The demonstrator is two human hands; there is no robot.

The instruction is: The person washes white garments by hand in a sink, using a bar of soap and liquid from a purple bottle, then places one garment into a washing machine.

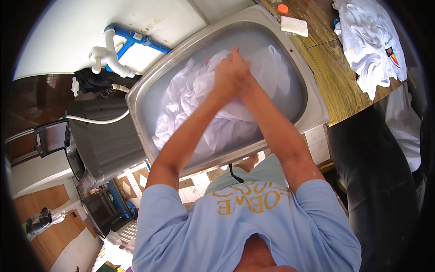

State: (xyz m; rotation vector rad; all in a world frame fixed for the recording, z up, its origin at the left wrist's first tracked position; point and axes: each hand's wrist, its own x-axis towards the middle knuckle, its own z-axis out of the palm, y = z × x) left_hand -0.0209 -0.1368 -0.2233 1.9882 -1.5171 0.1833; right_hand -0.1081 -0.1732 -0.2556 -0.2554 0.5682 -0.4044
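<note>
Cloth [195, 86] – white, bunched, partly sunk – lies in cloudy water [293, 106] inside the metal sink [312, 102]. Over its upper folds, the left hand [226, 76] and right hand [241, 65] are pressed together, overlapping, wrists close; whether either grips any fabric between them, I cannot tell. To the right, beside the sink, runs a wooden counter [335, 86], bearing a pale block [294, 26], an orange cap [282, 8] and, farther off, a white heap [369, 41]. Beyond the sink's left end – a white tap [103, 55] on blue pipe [156, 45].
</note>
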